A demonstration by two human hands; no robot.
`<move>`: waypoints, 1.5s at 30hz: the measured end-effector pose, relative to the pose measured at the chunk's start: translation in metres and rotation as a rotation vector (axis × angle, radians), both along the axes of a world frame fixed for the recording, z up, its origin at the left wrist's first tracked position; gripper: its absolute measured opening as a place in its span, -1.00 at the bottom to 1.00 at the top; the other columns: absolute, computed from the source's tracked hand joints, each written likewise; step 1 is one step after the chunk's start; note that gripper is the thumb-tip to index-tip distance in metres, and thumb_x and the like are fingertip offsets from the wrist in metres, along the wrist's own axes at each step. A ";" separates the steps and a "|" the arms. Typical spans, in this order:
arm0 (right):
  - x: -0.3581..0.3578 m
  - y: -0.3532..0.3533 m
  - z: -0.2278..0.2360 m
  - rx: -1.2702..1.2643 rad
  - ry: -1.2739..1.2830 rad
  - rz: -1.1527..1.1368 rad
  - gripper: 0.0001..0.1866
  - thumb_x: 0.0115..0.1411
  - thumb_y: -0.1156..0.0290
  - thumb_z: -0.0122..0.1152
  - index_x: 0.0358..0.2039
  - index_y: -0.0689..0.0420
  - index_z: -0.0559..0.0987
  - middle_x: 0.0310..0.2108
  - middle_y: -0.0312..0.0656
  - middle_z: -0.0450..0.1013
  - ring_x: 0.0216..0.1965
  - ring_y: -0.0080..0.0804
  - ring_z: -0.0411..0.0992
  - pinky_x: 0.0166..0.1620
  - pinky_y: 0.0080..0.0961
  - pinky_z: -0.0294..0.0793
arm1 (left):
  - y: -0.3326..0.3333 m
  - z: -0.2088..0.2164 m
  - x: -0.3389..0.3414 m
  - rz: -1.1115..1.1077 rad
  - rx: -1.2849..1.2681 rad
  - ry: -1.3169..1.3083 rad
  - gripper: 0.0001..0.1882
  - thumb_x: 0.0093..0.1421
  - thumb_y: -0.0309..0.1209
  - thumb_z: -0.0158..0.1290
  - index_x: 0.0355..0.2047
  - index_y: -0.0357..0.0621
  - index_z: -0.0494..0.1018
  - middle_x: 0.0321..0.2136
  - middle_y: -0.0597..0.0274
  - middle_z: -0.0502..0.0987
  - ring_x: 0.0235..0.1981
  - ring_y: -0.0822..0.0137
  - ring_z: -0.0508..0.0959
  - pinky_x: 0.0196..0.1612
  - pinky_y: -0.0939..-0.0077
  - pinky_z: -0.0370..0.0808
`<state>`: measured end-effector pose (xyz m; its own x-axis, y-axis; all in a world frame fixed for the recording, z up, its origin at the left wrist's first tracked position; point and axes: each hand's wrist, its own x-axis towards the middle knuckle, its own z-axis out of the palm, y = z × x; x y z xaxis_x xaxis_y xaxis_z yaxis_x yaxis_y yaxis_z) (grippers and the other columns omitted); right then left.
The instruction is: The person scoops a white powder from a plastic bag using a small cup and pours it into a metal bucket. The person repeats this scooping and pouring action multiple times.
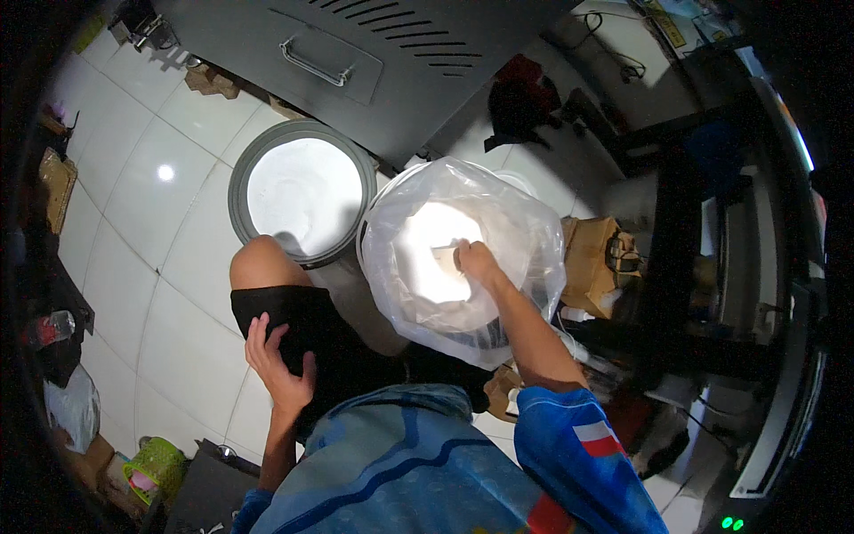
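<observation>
My right hand [476, 262] reaches into a bucket lined with a clear plastic bag [525, 222]. Its fingers are closed on a small pale beige piece [447, 260] whose exact kind I cannot make out in the glare. Bright white material [427, 236] shows inside the bag around it. To the left of the bag stands a round grey tub [238, 200] holding white powder [307, 191] with an uneven surface. My left hand [280, 365] lies open on my left thigh, fingers spread, with nothing in it.
A grey metal cabinet [356, 80] with a handle and slots stands behind the tubs. Cardboard boxes [587, 267] sit right of the bag, beside a dark shelf frame. At the lower left is a green basket [156, 467]. The floor is white tile [133, 294].
</observation>
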<state>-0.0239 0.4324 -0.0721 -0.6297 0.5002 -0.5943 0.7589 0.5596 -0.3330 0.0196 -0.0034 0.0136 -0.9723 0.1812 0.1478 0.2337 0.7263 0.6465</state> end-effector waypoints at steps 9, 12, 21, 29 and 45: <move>0.002 -0.055 0.031 -0.468 0.002 -0.365 -0.54 0.41 0.17 -0.24 -0.57 0.13 0.43 -0.68 -0.21 0.36 -0.81 -0.53 0.02 -0.74 -0.48 0.07 | 0.000 -0.004 -0.002 0.036 0.091 -0.065 -0.31 -0.04 -0.40 0.19 0.13 -0.39 0.32 0.32 -0.02 0.16 0.38 -0.07 0.04 0.37 0.05 -0.07; -0.011 -0.071 0.039 -0.531 0.035 -0.412 -0.56 0.40 0.17 -0.23 -0.55 0.12 0.42 -0.66 -0.21 0.37 -0.80 -0.52 0.04 -0.73 -0.49 0.08 | -0.002 -0.002 -0.002 0.006 0.013 -0.043 -0.34 -0.02 -0.38 0.19 0.11 -0.38 0.33 0.32 -0.03 0.17 0.37 -0.07 0.05 0.37 0.04 -0.06; -0.054 -0.037 0.041 -0.098 0.152 -0.029 -0.55 0.37 0.05 -0.06 -0.45 0.11 0.61 -0.46 -0.13 0.58 -0.54 -0.36 0.48 -0.48 -0.31 0.47 | -0.001 -0.004 -0.001 0.005 0.004 0.012 -0.44 0.07 -0.25 0.15 0.06 -0.26 0.38 0.29 -0.07 0.21 0.34 -0.13 0.12 0.34 -0.06 -0.03; -0.096 -0.071 0.048 0.353 0.122 0.681 -0.66 0.23 0.21 0.01 -0.36 0.13 0.69 -0.28 -0.05 0.63 -0.23 0.03 0.60 -0.17 -0.08 0.59 | -0.001 -0.008 0.001 -0.018 -0.029 0.044 -0.45 0.18 -0.15 0.10 0.08 -0.22 0.33 0.31 -0.09 0.20 0.35 -0.17 0.11 0.35 -0.09 -0.05; -0.039 -0.038 0.060 0.348 -0.072 1.042 -0.58 0.25 0.11 -0.06 -0.47 0.06 0.69 -0.41 -0.04 0.62 -0.30 -0.04 0.60 -0.14 -0.16 0.56 | 0.003 -0.008 0.001 -0.015 -0.042 0.070 -0.45 0.13 -0.22 0.10 0.09 -0.20 0.33 0.30 -0.11 0.21 0.34 -0.17 0.12 0.33 -0.09 -0.04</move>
